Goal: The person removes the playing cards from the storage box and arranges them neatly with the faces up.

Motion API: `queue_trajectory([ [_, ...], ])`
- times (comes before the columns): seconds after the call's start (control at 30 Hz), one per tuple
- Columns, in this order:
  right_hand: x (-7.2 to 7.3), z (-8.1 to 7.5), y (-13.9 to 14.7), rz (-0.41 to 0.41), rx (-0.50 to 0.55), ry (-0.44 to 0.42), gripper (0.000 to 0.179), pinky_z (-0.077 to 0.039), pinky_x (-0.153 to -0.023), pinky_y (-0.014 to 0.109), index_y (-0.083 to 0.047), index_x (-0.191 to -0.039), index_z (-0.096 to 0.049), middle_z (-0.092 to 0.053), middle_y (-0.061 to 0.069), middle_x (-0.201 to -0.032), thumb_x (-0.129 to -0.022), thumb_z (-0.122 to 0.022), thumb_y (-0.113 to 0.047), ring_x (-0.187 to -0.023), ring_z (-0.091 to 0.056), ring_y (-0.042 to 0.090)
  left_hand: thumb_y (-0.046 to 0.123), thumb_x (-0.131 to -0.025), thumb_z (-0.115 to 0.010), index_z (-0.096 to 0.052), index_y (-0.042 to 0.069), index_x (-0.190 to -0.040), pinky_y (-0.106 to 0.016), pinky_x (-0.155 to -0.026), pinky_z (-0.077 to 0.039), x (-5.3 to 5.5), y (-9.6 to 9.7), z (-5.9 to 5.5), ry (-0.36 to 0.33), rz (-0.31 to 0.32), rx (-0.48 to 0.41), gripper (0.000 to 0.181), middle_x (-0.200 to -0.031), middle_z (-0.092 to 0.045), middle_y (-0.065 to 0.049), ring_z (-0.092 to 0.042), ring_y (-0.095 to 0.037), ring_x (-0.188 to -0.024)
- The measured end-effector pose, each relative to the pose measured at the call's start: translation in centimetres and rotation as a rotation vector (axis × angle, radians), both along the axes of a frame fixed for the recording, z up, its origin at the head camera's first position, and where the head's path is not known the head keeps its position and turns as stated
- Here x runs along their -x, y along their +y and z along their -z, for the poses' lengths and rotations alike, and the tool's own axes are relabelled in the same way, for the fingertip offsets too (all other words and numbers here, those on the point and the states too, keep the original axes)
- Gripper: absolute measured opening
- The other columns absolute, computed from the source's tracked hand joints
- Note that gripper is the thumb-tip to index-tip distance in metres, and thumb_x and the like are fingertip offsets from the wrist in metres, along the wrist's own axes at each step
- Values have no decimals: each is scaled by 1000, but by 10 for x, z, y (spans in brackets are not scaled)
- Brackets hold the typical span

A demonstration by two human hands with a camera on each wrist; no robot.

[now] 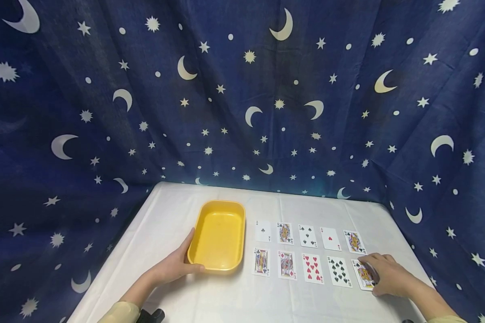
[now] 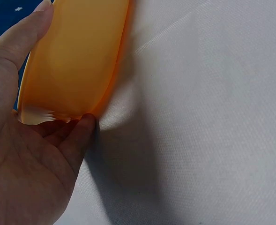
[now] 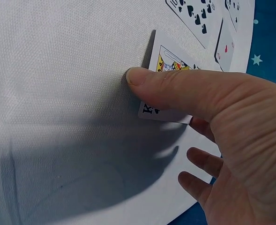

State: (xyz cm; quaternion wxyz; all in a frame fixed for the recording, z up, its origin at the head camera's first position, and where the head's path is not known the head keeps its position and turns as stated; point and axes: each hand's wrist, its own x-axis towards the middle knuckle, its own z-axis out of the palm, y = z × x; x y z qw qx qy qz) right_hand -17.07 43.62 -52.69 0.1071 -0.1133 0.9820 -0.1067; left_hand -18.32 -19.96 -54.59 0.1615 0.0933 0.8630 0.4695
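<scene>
My left hand grips the near left corner of a yellow plastic tray, which holds nothing inside. In the left wrist view, the thumb lies along one side of the tray and the other fingers curl at its end. At the right end of the nearer card row, my right hand holds a king playing card by its edges. The right wrist view shows the thumb across this king card, hiding much of its face; an index fingertip is at its edge, with the remaining fingers spread apart.
Two rows of face-up playing cards lie on the white tablecloth, among them a ten of spades beside the king and an ace of hearts. A dark blue curtain with moons and stars surrounds the table.
</scene>
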Motion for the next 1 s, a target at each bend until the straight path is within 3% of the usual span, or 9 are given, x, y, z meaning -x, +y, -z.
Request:
queue_trajectory([
  [0.57, 3, 7, 2, 7, -19, -22, 91, -42, -95, 73, -3, -133, -62, -56, 25, -132, -51, -96, -23, -117, -49, 50, 44, -81, -87, 4, 21, -166, -59, -122, -11, -1, 1, -1, -7, -7, 3, 127, -171, -6, -14, -13, -36, -154],
  [1.0, 2, 1, 0, 0, -4, -16, 90, -44, -95, 71, -3, -134, -62, -55, 24, -132, -52, -94, -18, -117, -49, 48, 43, -80, -87, 4, 22, -166, -59, -122, -11, 0, 1, 0, -8, -9, 3, 127, -171, -6, -13, -13, -36, -154],
])
